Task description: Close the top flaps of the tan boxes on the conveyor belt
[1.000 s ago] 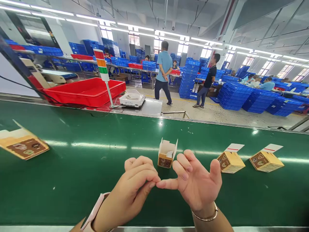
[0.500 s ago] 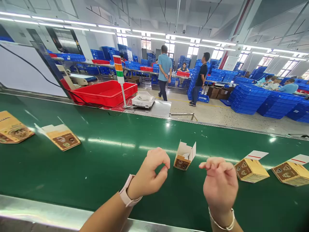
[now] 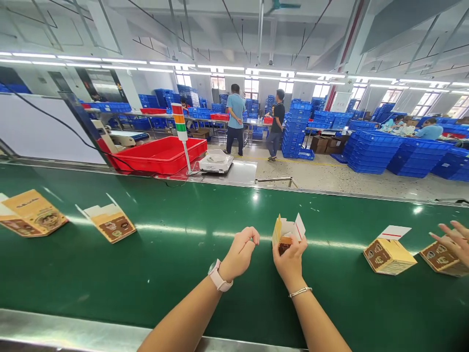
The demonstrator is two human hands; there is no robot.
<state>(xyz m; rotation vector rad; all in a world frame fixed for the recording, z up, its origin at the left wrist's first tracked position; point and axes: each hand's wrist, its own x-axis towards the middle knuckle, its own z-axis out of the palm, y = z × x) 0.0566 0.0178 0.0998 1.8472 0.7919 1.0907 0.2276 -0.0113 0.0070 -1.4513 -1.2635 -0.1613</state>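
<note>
A small brown and tan box (image 3: pixel 285 241) with raised white flaps stands on the green belt (image 3: pixel 176 264). Around its near side my right hand (image 3: pixel 291 256) is wrapped, fingers on the front and right flap. To the left of that box my left hand (image 3: pixel 240 252), with a pink watch on the wrist, hovers over the belt, its fingers curled into a pinch. Whatever may be between those fingertips is too small to make out.
Open boxes lie on the left (image 3: pixel 113 226) and far left (image 3: pixel 34 215). At right is a box with its lid raised (image 3: pixel 389 256); another person's hand (image 3: pixel 456 242) touches the box beyond. Behind the belt are a red bin (image 3: pixel 157 156) and scale (image 3: pixel 216 162).
My right hand has moved left and taken hold of the small box. The left boxes appear farther right. Another person's hand has appeared at the right edge. The people behind have moved left.
</note>
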